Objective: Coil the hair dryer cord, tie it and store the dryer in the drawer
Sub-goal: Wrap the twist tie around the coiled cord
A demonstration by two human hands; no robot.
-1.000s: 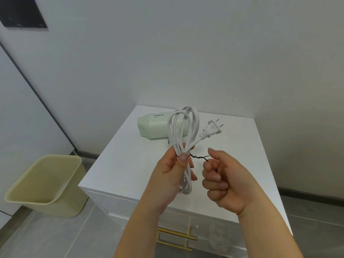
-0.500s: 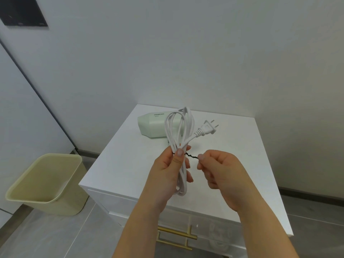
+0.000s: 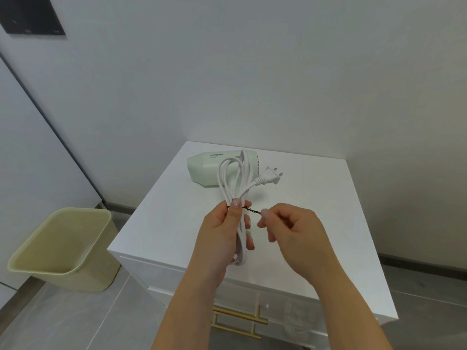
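Note:
A pale green hair dryer (image 3: 205,170) lies on its side at the back of the white cabinet top (image 3: 161,213). Its white cord (image 3: 233,178) is gathered into a long bundle of loops, held upright above the cabinet. My left hand (image 3: 222,231) grips the bundle at its middle, thumb pressed on the front. A thin black twist tie (image 3: 249,210) wraps the bundle there and sticks out to the right. My right hand (image 3: 290,231) pinches the tie's free end. The two-pin plug (image 3: 271,178) juts right from the loops.
A beige waste bin (image 3: 63,248) stands on the grey floor left of the cabinet. The cabinet's drawer front with a brass handle (image 3: 238,322) is below my forearms, closed. White walls meet in a corner behind the cabinet.
My right hand has turned over while pinching the tie end, and the tie's tail now looks twisted. The cord bundle has tilted slightly, the left hand's grip unchanged.

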